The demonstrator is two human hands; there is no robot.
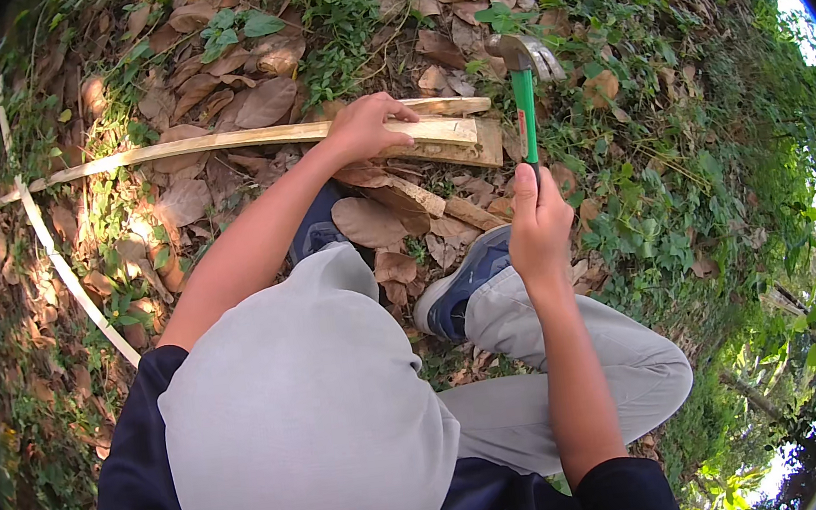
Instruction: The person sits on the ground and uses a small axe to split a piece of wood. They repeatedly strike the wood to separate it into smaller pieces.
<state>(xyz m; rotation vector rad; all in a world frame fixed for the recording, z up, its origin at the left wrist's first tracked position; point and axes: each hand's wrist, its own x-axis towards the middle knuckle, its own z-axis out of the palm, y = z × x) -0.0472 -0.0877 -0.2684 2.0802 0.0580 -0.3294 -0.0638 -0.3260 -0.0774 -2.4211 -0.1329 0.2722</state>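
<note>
The left hand (365, 127) presses down on a long wood strip (214, 144), probably to keep it steady on the leaves. The right hand (538, 225) grips a green hammer (524, 101), its head raised above the strip's end.

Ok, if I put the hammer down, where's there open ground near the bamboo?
Leaf-covered ground lies open between the split bamboo strip and the thin curved strip. Another free patch is the weedy ground right of the hammer. It is crowded by the left hand, wood offcuts and shoe.
</note>
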